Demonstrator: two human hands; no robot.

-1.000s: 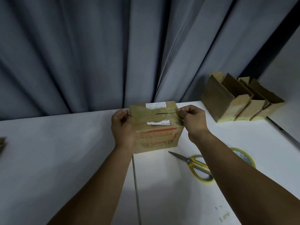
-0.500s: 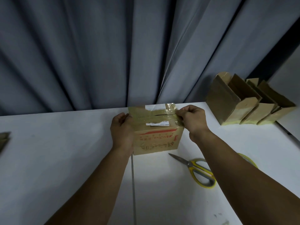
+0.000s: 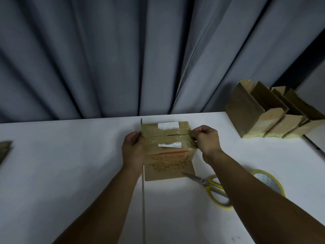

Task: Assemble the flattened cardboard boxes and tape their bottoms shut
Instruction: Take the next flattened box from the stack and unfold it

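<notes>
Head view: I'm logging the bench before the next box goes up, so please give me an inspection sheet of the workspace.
Surface: white table, seam running toward the camera.
Job's things: taped box held between both hands; scissors and tape roll lying to its right; row of assembled boxes far right; flattened cardboard at left edge.
Clutter: small specks near the front, too small to tell.
Hands: left hand grips the box's left side; right hand pinches its upper right edge.
Cables: nothing seen.
Surroundings: grey curtain behind the table.

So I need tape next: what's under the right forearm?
A tape roll and scissors. Blades and the roll's far side show; the forearm hides its near side and part of the handles.
</notes>
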